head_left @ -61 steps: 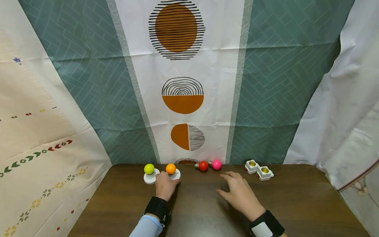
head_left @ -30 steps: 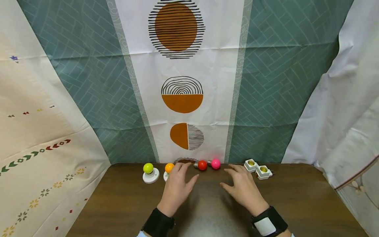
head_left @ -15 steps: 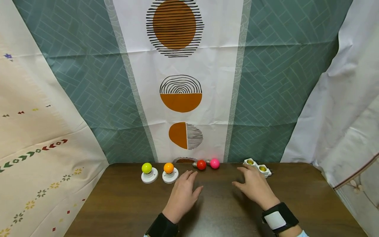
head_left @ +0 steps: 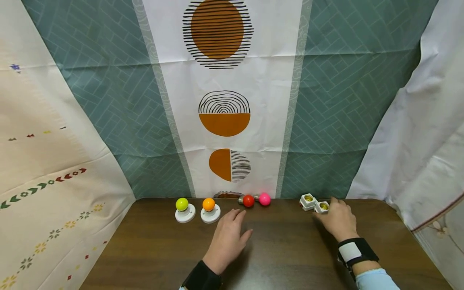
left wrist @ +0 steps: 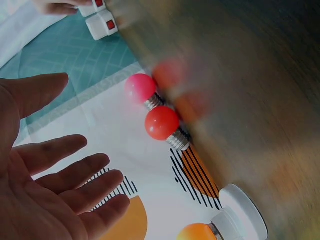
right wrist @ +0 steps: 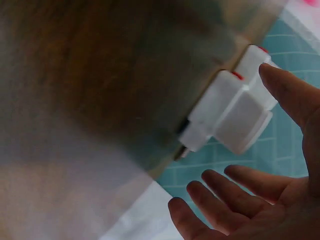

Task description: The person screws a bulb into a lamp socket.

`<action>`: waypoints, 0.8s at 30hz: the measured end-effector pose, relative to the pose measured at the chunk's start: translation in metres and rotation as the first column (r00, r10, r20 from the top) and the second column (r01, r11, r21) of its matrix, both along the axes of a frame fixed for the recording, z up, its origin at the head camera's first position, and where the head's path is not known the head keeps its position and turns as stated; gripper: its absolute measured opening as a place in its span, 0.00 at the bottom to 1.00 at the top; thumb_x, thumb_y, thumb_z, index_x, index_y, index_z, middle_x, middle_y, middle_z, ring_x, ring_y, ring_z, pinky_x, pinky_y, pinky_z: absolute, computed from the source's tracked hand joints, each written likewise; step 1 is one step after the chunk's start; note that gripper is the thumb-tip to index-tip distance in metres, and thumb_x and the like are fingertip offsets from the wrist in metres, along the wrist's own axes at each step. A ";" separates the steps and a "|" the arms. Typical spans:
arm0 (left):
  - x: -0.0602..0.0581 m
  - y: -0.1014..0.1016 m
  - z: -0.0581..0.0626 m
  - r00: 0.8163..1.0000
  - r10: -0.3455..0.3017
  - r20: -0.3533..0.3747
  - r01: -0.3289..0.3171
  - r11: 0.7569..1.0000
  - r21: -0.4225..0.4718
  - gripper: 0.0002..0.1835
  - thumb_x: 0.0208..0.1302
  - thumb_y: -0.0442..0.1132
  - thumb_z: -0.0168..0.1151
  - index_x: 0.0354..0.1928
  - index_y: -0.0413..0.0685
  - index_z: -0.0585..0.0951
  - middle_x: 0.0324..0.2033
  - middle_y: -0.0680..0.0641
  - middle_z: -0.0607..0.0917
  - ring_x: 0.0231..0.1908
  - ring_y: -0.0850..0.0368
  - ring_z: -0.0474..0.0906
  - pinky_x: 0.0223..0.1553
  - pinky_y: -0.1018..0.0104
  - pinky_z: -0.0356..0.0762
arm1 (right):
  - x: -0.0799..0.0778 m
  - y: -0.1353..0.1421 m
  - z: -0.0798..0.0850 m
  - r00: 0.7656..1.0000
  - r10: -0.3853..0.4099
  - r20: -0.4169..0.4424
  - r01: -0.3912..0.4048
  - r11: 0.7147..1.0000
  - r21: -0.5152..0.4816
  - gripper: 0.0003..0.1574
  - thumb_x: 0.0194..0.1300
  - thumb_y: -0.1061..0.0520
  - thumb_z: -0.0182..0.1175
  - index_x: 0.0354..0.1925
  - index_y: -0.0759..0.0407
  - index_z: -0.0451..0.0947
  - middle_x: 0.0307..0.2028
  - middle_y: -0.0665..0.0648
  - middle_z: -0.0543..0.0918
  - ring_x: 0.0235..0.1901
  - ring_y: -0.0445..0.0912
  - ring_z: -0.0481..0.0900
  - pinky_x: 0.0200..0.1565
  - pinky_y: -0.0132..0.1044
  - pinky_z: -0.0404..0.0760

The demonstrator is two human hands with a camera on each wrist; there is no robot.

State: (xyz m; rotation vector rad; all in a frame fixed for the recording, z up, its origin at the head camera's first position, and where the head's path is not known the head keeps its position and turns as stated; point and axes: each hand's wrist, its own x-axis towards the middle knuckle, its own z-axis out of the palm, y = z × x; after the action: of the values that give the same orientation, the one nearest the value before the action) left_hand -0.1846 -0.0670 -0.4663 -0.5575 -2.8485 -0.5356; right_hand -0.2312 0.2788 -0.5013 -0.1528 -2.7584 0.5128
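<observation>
My right hand (head_left: 338, 220) is at the nearer of two white plug-in lamp sockets (head_left: 322, 207), its thumb and fingers spread on either side. In the right wrist view a gap shows between the fingers and that socket (right wrist: 242, 122). The other socket (head_left: 307, 201) sits just left of it; both have brass-coloured openings facing up. My left hand (head_left: 228, 241) hovers over the table with relaxed fingers, holding nothing. Beyond it lie a red bulb (head_left: 248, 201) and a pink bulb (head_left: 265, 199), on their sides with metal screw bases.
At the back left, a yellow-green bulb (head_left: 182, 204) and an orange bulb (head_left: 208, 204) stand upright in round white lamp holders. Patterned cloth (head_left: 326, 121) hangs behind the brown wooden table (head_left: 275, 249), along its back edge.
My left hand has let go of the orange bulb's lamp holder and moved right, towards me. My right hand has moved right to the white plug-in sockets.
</observation>
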 end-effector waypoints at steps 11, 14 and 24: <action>0.003 0.004 -0.002 0.998 -0.002 0.065 0.004 0.999 -0.032 0.31 0.57 0.57 0.63 0.57 0.46 0.74 0.55 0.45 0.74 0.55 0.50 0.68 0.58 0.51 0.62 | -0.004 0.010 -0.012 0.979 -0.078 0.188 0.087 0.996 -0.037 0.50 0.42 0.30 0.68 0.45 0.71 0.71 0.32 0.68 0.73 0.34 0.65 0.71 0.25 0.54 0.73; 0.003 0.003 -0.004 0.998 0.002 0.063 0.000 1.000 -0.026 0.31 0.56 0.57 0.63 0.57 0.47 0.75 0.55 0.44 0.74 0.56 0.50 0.68 0.58 0.51 0.62 | -0.004 0.009 -0.014 0.979 -0.083 0.187 0.093 0.995 -0.044 0.46 0.43 0.31 0.68 0.43 0.69 0.72 0.32 0.68 0.74 0.33 0.64 0.72 0.24 0.54 0.72; 0.001 -0.001 -0.009 0.995 0.022 0.096 -0.019 0.999 -0.029 0.30 0.56 0.58 0.63 0.56 0.48 0.75 0.57 0.42 0.72 0.57 0.48 0.66 0.58 0.49 0.62 | -0.005 0.005 -0.015 0.993 -0.033 0.117 0.043 0.996 -0.084 0.38 0.45 0.42 0.70 0.44 0.69 0.75 0.32 0.66 0.77 0.33 0.61 0.74 0.28 0.52 0.74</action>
State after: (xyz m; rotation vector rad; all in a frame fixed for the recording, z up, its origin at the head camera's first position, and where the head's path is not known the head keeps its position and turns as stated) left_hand -0.1840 -0.0681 -0.4756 -0.5204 -2.9539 -0.5333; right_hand -0.2365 0.2842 -0.5166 -0.2632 -2.8400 0.6316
